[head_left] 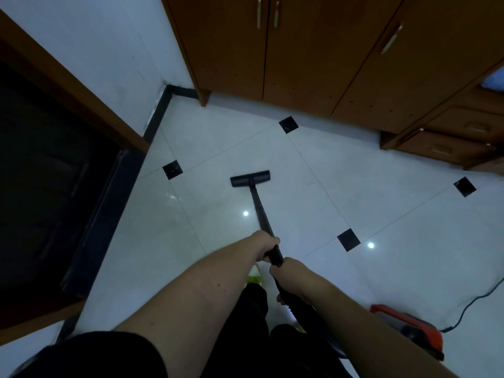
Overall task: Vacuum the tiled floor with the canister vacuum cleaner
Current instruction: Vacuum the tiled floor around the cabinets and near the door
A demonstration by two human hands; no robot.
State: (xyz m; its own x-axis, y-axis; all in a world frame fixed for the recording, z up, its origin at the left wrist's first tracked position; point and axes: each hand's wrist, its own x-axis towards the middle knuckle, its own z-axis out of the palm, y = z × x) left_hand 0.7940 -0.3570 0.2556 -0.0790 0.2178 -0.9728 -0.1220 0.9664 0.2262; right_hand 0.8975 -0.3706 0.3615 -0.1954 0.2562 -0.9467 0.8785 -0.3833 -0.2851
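Observation:
A black vacuum wand [261, 212] runs from my hands out to a flat black floor head [250, 178], which lies on the white tiled floor [313, 186] ahead of me. My left hand [265, 245] grips the wand higher up. Just behind it, my right hand [289, 276] grips the handle end, where the black hose starts. The red and black canister [409, 327] sits on the floor at the lower right, behind my right arm.
Brown wooden cabinets [313, 50] stand along the far side, with drawers [452, 137] at the right. A dark doorway [49, 165] with a black threshold is at the left. A black power cord [474, 301] trails from the canister. Small black inset tiles dot the floor.

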